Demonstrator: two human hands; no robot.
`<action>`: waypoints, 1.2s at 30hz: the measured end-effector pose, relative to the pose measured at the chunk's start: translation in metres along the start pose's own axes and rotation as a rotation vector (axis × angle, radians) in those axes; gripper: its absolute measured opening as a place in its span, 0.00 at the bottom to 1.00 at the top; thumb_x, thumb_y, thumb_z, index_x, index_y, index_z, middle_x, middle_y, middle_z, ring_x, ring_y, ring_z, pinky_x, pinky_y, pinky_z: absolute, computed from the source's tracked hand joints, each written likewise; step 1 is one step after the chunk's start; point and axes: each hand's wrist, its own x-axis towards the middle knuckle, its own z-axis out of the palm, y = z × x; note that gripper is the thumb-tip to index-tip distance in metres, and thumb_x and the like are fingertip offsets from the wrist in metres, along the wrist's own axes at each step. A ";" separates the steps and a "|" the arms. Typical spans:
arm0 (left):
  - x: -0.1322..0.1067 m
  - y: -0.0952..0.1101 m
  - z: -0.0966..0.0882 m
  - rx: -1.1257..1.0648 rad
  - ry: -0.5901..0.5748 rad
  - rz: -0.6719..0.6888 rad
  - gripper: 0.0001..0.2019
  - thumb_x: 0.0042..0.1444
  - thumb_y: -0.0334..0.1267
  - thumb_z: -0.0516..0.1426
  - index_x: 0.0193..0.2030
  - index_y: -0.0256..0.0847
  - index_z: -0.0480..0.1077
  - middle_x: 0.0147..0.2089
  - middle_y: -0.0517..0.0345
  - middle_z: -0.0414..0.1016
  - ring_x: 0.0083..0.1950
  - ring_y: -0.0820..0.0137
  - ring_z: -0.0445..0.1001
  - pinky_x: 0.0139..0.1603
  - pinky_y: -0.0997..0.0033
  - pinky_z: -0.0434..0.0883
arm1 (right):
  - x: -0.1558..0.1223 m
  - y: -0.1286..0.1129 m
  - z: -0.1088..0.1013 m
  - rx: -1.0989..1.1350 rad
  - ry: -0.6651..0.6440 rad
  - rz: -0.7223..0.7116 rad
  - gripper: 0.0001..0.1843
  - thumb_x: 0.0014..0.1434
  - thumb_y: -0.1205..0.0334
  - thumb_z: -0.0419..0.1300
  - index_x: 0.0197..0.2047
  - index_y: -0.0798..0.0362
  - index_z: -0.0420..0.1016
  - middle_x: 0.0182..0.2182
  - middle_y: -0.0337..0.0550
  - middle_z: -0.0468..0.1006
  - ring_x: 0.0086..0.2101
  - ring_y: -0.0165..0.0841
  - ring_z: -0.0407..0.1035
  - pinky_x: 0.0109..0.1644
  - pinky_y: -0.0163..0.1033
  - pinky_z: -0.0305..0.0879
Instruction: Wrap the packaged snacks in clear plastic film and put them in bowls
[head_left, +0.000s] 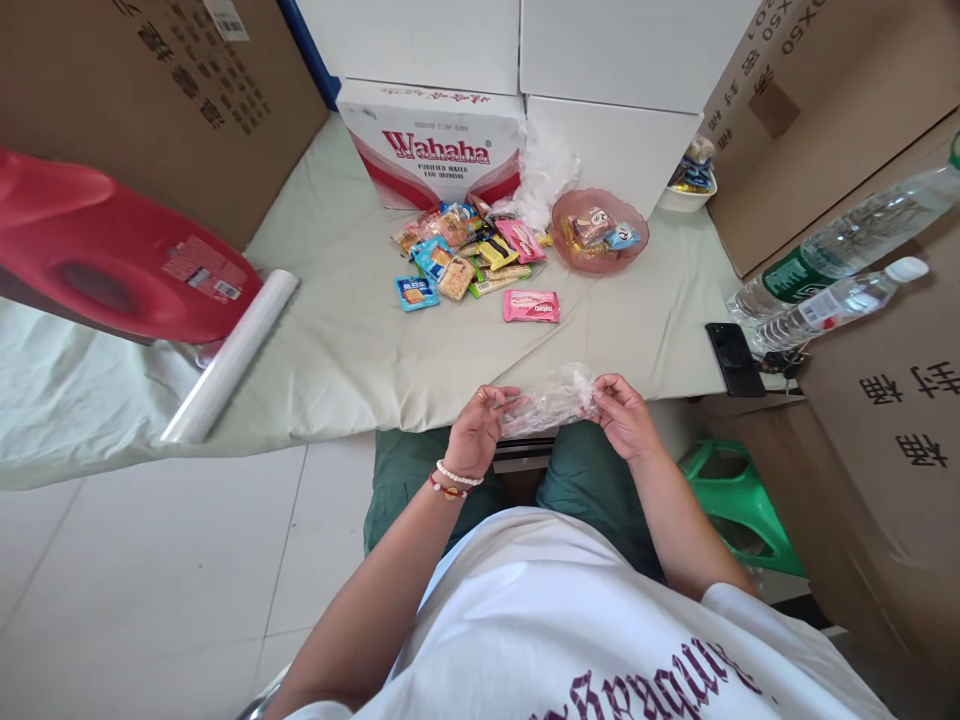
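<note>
A crumpled clear plastic bag (551, 402) is stretched between my two hands, just in front of the near edge of the cloth-covered surface (345, 340). My left hand (478, 432) pinches its left end, with bead bracelets on the wrist. Fingers of my right hand (622, 415) are closed on its right end. Beyond the bag lies a pink wafer packet (531, 306), and farther back a pile of several small snack packets (465, 252). A pink bowl (599, 232) with a few packets stands to the right of the pile.
A Wahaha water carton (435, 145) and white boxes stand at the back. A roll of clear film (232, 355) and a red jug (112, 255) lie left. A black phone (733, 358), two water bottles (832, 280), brown cartons and a green stool (739, 500) are on the right.
</note>
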 end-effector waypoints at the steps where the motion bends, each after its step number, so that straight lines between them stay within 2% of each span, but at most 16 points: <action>1: -0.001 0.001 0.003 0.007 0.016 -0.027 0.18 0.52 0.53 0.64 0.39 0.43 0.70 0.52 0.49 0.79 0.53 0.57 0.80 0.49 0.57 0.77 | -0.001 -0.001 0.001 -0.021 0.002 0.001 0.23 0.43 0.47 0.80 0.34 0.46 0.75 0.33 0.34 0.70 0.34 0.31 0.70 0.41 0.42 0.77; 2: -0.002 0.001 0.006 0.041 0.035 -0.054 0.21 0.53 0.57 0.65 0.42 0.43 0.71 0.52 0.49 0.79 0.51 0.58 0.81 0.48 0.58 0.76 | -0.002 -0.002 0.003 -0.043 0.001 -0.004 0.23 0.43 0.46 0.80 0.34 0.47 0.76 0.33 0.35 0.71 0.33 0.31 0.69 0.39 0.41 0.76; 4: -0.003 -0.001 0.012 0.166 0.015 -0.107 0.26 0.49 0.59 0.69 0.45 0.41 0.73 0.47 0.51 0.80 0.45 0.63 0.80 0.43 0.65 0.74 | -0.004 -0.002 0.006 -0.080 -0.020 -0.016 0.23 0.44 0.45 0.80 0.34 0.47 0.76 0.32 0.35 0.72 0.31 0.29 0.67 0.37 0.38 0.74; 7: -0.004 -0.010 0.016 0.278 -0.086 -0.165 0.25 0.43 0.56 0.73 0.37 0.39 0.75 0.33 0.56 0.78 0.34 0.70 0.74 0.37 0.70 0.69 | -0.002 0.001 0.010 -0.103 -0.071 -0.028 0.21 0.46 0.46 0.78 0.34 0.48 0.77 0.30 0.35 0.72 0.29 0.28 0.65 0.35 0.35 0.69; 8: -0.004 -0.013 0.016 0.275 -0.076 -0.167 0.25 0.44 0.57 0.72 0.35 0.39 0.74 0.31 0.58 0.76 0.31 0.72 0.72 0.35 0.71 0.68 | 0.000 0.003 0.010 -0.099 -0.074 -0.030 0.21 0.47 0.46 0.78 0.35 0.48 0.78 0.30 0.34 0.72 0.29 0.28 0.65 0.35 0.35 0.68; 10: -0.003 -0.019 0.015 0.268 0.036 -0.115 0.24 0.47 0.59 0.69 0.33 0.40 0.71 0.27 0.60 0.73 0.27 0.73 0.68 0.31 0.71 0.65 | 0.005 0.006 0.007 -0.078 -0.020 -0.046 0.21 0.45 0.46 0.78 0.35 0.48 0.78 0.31 0.35 0.73 0.30 0.28 0.66 0.36 0.34 0.68; 13: 0.000 -0.023 0.011 0.331 0.230 0.009 0.20 0.52 0.57 0.66 0.32 0.42 0.68 0.24 0.65 0.67 0.25 0.75 0.62 0.29 0.72 0.61 | 0.007 0.009 0.000 -0.081 0.174 -0.088 0.25 0.41 0.44 0.80 0.35 0.48 0.77 0.31 0.35 0.74 0.32 0.28 0.68 0.36 0.34 0.70; 14: 0.001 -0.024 0.010 0.358 0.272 0.040 0.19 0.54 0.55 0.65 0.33 0.42 0.68 0.24 0.66 0.66 0.25 0.75 0.61 0.29 0.72 0.59 | 0.006 0.010 -0.001 -0.093 0.203 -0.084 0.26 0.42 0.41 0.79 0.35 0.48 0.77 0.30 0.35 0.73 0.32 0.29 0.68 0.35 0.34 0.70; 16: -0.001 -0.024 0.013 0.416 0.318 0.096 0.15 0.57 0.51 0.65 0.35 0.42 0.69 0.24 0.66 0.65 0.26 0.74 0.60 0.29 0.71 0.58 | -0.001 0.011 0.003 -0.120 0.136 -0.013 0.27 0.48 0.34 0.75 0.36 0.48 0.78 0.30 0.38 0.75 0.31 0.31 0.69 0.31 0.35 0.70; 18: -0.004 -0.026 0.019 0.477 0.321 0.140 0.13 0.57 0.48 0.65 0.35 0.43 0.70 0.24 0.66 0.65 0.27 0.73 0.60 0.30 0.70 0.58 | -0.011 0.015 0.014 -0.141 -0.018 0.084 0.30 0.51 0.30 0.71 0.42 0.48 0.80 0.36 0.43 0.79 0.35 0.35 0.73 0.31 0.37 0.72; 21: -0.012 -0.030 0.030 0.581 0.233 0.183 0.13 0.56 0.47 0.66 0.33 0.44 0.69 0.24 0.67 0.65 0.27 0.74 0.61 0.31 0.71 0.58 | -0.019 0.024 0.036 -0.214 -0.114 0.091 0.32 0.46 0.38 0.77 0.48 0.47 0.81 0.43 0.44 0.82 0.42 0.37 0.76 0.39 0.38 0.75; 23: -0.014 -0.034 0.032 0.602 0.212 0.209 0.15 0.58 0.51 0.65 0.33 0.44 0.68 0.24 0.68 0.64 0.26 0.74 0.60 0.31 0.71 0.58 | -0.018 0.030 0.045 -0.258 -0.087 0.047 0.28 0.45 0.44 0.79 0.45 0.47 0.81 0.38 0.40 0.83 0.39 0.35 0.75 0.40 0.37 0.73; 26: -0.011 -0.035 0.022 0.484 0.305 0.211 0.21 0.61 0.57 0.62 0.30 0.45 0.63 0.23 0.68 0.60 0.25 0.74 0.57 0.29 0.71 0.57 | -0.010 0.035 0.041 -0.232 0.017 0.015 0.21 0.47 0.44 0.76 0.37 0.48 0.80 0.28 0.36 0.79 0.30 0.31 0.70 0.33 0.35 0.68; 31: -0.004 -0.027 -0.005 0.220 0.447 0.086 0.25 0.60 0.62 0.60 0.27 0.46 0.58 0.21 0.68 0.60 0.21 0.76 0.54 0.23 0.72 0.54 | -0.001 0.033 0.021 0.008 0.146 0.081 0.26 0.39 0.44 0.79 0.34 0.48 0.76 0.24 0.33 0.74 0.23 0.26 0.63 0.23 0.31 0.59; 36: -0.006 -0.018 -0.014 0.213 0.441 0.073 0.23 0.57 0.58 0.63 0.27 0.44 0.62 0.23 0.65 0.68 0.22 0.78 0.60 0.23 0.76 0.58 | -0.003 0.030 0.011 0.084 0.231 0.118 0.30 0.35 0.42 0.81 0.33 0.50 0.75 0.25 0.35 0.75 0.23 0.25 0.63 0.20 0.29 0.58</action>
